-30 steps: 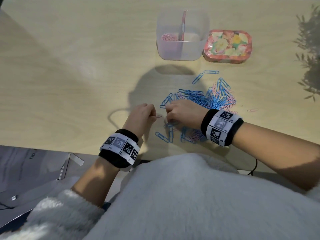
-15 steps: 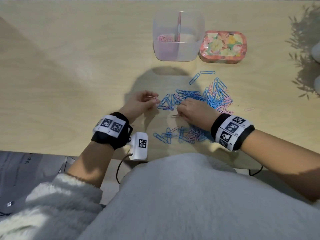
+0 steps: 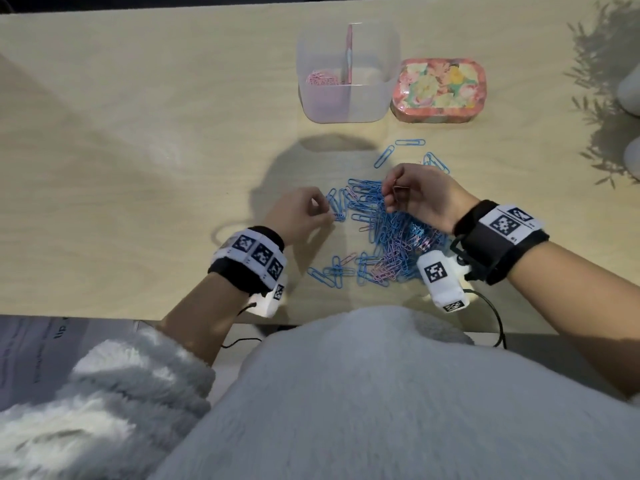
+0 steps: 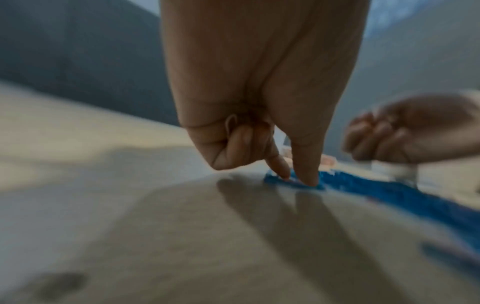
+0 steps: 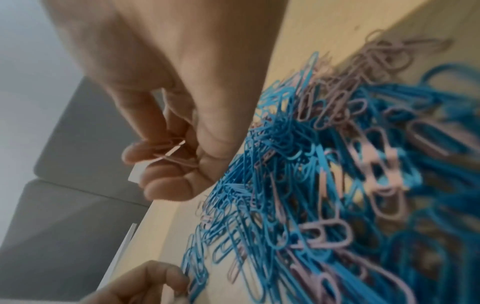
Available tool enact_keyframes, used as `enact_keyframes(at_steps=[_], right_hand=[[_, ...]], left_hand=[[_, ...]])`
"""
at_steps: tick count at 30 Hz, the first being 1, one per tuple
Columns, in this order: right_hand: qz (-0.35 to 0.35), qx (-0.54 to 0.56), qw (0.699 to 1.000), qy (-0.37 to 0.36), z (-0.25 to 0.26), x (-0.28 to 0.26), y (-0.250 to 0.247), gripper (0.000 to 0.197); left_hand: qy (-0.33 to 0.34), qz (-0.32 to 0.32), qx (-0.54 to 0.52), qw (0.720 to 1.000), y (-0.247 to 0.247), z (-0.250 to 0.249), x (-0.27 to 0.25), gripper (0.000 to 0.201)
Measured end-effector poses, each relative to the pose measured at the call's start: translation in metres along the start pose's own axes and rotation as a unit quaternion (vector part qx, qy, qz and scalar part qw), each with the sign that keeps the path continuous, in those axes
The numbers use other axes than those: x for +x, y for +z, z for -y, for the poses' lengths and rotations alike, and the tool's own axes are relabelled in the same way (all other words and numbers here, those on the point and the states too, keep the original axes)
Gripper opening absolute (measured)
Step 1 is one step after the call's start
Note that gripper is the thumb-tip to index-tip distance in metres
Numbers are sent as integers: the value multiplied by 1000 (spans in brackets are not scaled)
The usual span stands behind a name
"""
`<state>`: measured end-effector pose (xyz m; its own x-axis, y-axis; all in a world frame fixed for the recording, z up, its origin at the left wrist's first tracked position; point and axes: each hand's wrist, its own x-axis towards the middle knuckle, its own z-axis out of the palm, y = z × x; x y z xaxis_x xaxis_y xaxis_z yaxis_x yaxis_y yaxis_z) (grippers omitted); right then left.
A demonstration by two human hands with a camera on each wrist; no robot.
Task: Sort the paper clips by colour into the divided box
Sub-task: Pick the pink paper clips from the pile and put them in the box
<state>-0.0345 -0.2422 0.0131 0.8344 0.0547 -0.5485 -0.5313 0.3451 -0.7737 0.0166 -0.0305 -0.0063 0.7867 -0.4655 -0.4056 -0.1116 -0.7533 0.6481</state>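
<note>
A loose pile of blue and pink paper clips [image 3: 384, 230] lies on the wooden table [image 3: 138, 168]. My left hand [image 3: 330, 216] is at the pile's left edge. In the left wrist view its thumb and forefinger [image 4: 298, 179] come down on a blue paper clip [image 4: 285, 182] and pinch it against the table, with the other fingers curled. My right hand [image 3: 393, 192] hovers above the pile's far side, its curled fingers holding pink paper clips [image 5: 168, 151]. The clear divided box [image 3: 346, 105] stands further back, with pink clips [image 3: 322, 79] in its left compartment.
A closed floral tin [image 3: 438, 90] sits right of the box. A few stray blue clips [image 3: 410, 142] lie between the pile and the box. The table's near edge [image 3: 104, 315] runs just behind my wrists, with grey sheets [image 3: 52, 351] below it at left.
My right hand has lifted off the near part of the pile and moved to its far side with pink clips. My left hand has come down onto the blue clips at the pile's left edge.
</note>
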Motion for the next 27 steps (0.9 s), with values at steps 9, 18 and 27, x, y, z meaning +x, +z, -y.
enact_keyframes(at_steps=[9, 18, 27], right_hand=[[-95, -442, 890, -65, -10, 30, 15, 26], [-97, -647, 754, -61, -9, 47, 38, 17], [-93, -320, 942, -36, 17, 36, 12, 17]], left_hand=[[18, -2, 64, 998, -9, 15, -8, 8], [-46, -54, 14, 997, -27, 34, -9, 10], [-60, -113, -229, 965, -32, 22, 7, 8]])
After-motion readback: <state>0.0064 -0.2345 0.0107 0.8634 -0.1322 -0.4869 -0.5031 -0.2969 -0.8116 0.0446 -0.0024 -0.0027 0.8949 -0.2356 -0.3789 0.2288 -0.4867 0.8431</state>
